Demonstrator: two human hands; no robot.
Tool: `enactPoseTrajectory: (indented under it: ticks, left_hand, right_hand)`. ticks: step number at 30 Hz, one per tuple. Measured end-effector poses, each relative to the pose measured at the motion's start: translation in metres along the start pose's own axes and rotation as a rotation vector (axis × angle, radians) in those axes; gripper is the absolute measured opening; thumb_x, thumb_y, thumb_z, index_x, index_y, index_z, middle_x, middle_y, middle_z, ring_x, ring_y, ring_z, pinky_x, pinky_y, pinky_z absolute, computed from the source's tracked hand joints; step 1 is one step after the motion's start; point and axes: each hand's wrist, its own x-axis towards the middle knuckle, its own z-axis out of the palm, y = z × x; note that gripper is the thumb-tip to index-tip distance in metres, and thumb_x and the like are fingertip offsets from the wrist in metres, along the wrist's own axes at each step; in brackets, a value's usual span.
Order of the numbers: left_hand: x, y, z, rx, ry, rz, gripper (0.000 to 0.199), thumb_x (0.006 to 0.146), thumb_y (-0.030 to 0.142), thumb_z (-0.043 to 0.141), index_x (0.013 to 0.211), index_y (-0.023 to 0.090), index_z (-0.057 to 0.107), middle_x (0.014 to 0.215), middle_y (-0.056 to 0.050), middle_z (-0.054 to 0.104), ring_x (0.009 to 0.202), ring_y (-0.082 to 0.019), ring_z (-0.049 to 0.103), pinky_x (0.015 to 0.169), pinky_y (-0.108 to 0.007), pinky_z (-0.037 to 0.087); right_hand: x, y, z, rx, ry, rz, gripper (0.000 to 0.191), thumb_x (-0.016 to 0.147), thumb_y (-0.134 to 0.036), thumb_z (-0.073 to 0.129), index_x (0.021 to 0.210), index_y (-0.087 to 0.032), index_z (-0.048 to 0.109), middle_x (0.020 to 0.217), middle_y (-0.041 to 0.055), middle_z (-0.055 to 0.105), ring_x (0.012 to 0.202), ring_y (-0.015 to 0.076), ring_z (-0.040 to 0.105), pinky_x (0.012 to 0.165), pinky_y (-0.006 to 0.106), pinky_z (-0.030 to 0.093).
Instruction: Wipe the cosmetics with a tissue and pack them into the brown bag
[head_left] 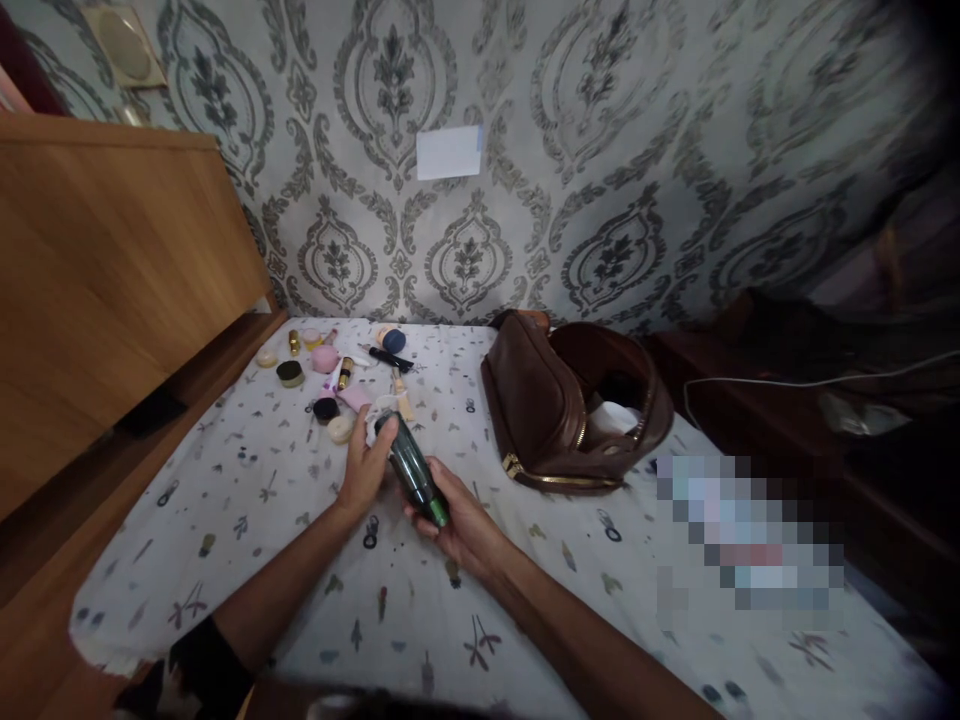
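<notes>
A dark green bottle (411, 462) with a bright green cap is tilted between both hands, its cap toward me. My right hand (465, 522) is closed around the capped end. My left hand (365, 465) presses a crumpled white tissue (372, 424) against the far end, thumb on the bottle. Just beyond lie a cream-coloured jar (340, 430), a black-lidded jar (326, 410), a pink tube (355, 396) and a beige tube (403, 398). Part of the tissue is hidden by my fingers.
A brown leather bag (532, 400) stands unzipped on the right, something white (613, 418) inside. Several small cosmetics, including a pink egg-shaped item (325, 359), lie at the back left of the patterned sheet (300, 590). A wooden cabinet (127, 240) borders the left; a patterned wall (517, 230) rises behind.
</notes>
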Motion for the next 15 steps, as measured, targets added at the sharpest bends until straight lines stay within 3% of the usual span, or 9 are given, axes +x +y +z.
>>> enactPoseTrajectory:
  ticks: [4,7,12,15]
  left_hand:
    - [0.0,0.002,-0.002,0.113,-0.031,0.184,0.034,0.094,0.048,0.05,0.116,0.023,0.054,0.107,-0.006,0.064,0.102,-0.02,0.061,0.093,-0.034,0.05]
    - [-0.001,0.003,-0.003,0.251,-0.063,0.389,0.04,0.097,0.043,0.045,0.13,0.02,0.046,0.127,-0.011,0.057,0.122,-0.023,0.053,0.107,-0.042,0.041]
    - [-0.009,0.005,-0.002,0.46,-0.292,0.661,0.044,0.101,0.033,0.038,0.144,0.021,0.039,0.151,-0.015,0.038,0.142,-0.026,0.034,0.117,-0.048,0.029]
    - [-0.016,0.007,0.0,0.498,-0.424,0.792,0.046,0.1,0.03,0.04,0.146,0.023,0.039,0.153,-0.014,0.038,0.145,-0.027,0.031,0.117,-0.05,0.028]
  right_hand:
    - [-0.003,0.001,0.004,0.009,0.012,-0.015,0.048,0.062,-0.047,0.088,0.092,-0.02,0.064,0.073,-0.0019,0.069,0.06,0.0123,0.066,0.047,0.017,0.046]
    - [-0.003,0.003,0.003,0.048,0.033,-0.019,0.045,0.063,-0.044,0.088,0.093,-0.02,0.066,0.08,-0.0011,0.071,0.066,0.013,0.067,0.057,0.021,0.053]
    - [0.006,0.002,-0.006,0.193,0.061,-0.092,0.028,0.072,-0.031,0.084,0.092,-0.019,0.069,0.084,-0.0028,0.072,0.069,0.0098,0.064,0.06,0.019,0.053]
    - [0.012,-0.005,-0.013,0.271,0.078,-0.108,0.02,0.079,-0.022,0.076,0.098,-0.021,0.069,0.086,-0.004,0.073,0.074,0.0082,0.063,0.062,0.016,0.051]
